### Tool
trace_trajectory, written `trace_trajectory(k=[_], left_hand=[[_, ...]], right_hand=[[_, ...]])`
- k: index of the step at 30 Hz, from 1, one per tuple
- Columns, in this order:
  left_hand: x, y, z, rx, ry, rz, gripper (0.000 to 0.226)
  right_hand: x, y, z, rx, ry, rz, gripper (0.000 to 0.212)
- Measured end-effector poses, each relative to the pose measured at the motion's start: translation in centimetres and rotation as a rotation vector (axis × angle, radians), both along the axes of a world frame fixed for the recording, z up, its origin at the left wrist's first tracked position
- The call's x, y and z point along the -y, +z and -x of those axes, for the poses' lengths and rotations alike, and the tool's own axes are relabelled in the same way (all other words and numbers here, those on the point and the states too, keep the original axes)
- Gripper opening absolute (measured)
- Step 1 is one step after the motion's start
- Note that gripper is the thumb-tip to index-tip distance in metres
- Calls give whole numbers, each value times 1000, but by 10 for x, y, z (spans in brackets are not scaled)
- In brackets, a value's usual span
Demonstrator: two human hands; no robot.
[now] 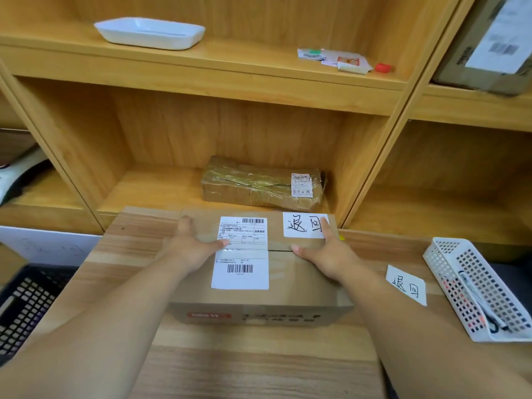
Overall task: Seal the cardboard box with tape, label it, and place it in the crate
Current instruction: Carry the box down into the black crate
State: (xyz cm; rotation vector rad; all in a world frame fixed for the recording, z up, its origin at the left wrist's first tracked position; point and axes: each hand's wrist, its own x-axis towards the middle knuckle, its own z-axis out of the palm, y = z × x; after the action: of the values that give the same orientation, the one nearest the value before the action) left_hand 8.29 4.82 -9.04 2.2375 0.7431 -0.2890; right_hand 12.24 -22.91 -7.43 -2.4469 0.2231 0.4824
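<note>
Pressed down on the cardboard box [288, 280] at the centre of the counter [230, 364].
Held left grip [195, 249] and right grip [328, 254] flat on the lid, fingers straight, clasping nothing. Could not read the blurred print on the front face. Saw only part of the dark crate [26, 306] at 9 o'clock, cut off by the frame.

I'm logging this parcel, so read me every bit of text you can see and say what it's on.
"退回": handwritten white label on the cardboard box.
"退回": loose white slip on the table.
Shipping label on the box: barcodes, print too small to read.
Box front: red logo and dark print, blurred.
Sticker on the wrapped parcel: unreadable.
Sheet on the upper right carton: blurred.
</note>
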Motion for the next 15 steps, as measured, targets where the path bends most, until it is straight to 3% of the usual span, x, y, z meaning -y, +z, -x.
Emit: trace_trajectory(k=[15], left_hand=[[-28,38,23,93,121,-152,104]], right_hand=[[-35,22,-19,93,153,-49,107]])
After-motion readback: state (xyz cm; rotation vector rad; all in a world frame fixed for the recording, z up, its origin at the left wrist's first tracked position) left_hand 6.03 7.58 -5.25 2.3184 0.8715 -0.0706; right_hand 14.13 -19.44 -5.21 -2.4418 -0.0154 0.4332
